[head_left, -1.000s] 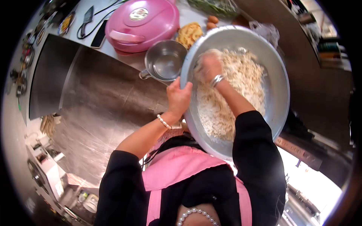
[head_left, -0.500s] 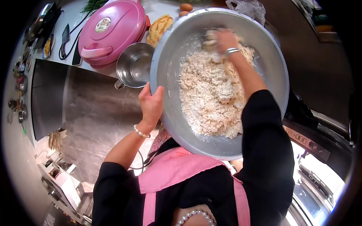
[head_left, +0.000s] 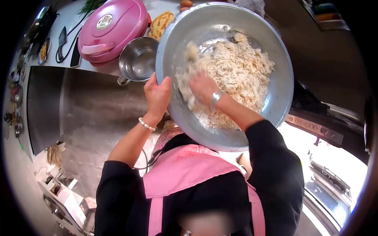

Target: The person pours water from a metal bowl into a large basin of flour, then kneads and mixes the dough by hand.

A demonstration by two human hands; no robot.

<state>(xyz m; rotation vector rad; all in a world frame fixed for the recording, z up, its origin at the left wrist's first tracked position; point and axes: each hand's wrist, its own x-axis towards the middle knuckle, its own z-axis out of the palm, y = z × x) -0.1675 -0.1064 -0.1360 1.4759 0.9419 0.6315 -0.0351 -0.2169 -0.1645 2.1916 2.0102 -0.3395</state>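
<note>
A large metal mixing bowl (head_left: pixel 275 102) holds a heap of shaggy, crumbly dough (head_left: pixel 240 74). My left hand (head_left: pixel 157 94) grips the bowl's left rim, thumb up and fingers over the edge. Inside the bowl, my right hand (head_left: pixel 202 88) is at the left side of the dough, smeared by motion. Its fingers sink among blurred flour and dough, so their pose is hidden.
A steel pot (head_left: pixel 138 59) stands just left of the bowl. Behind it are a pink electric griddle (head_left: pixel 112 31), a flatbread (head_left: pixel 160 24) and brown eggs (head_left: pixel 186 4). A spatula (head_left: pixel 62 37) lies at the far left. An oven panel (head_left: pixel 315 129) is at right.
My right hand has swept from the far side of the bowl to its left side, shifting dough; the far-left bowl bottom is now exposed. My left hand stays on the rim.
</note>
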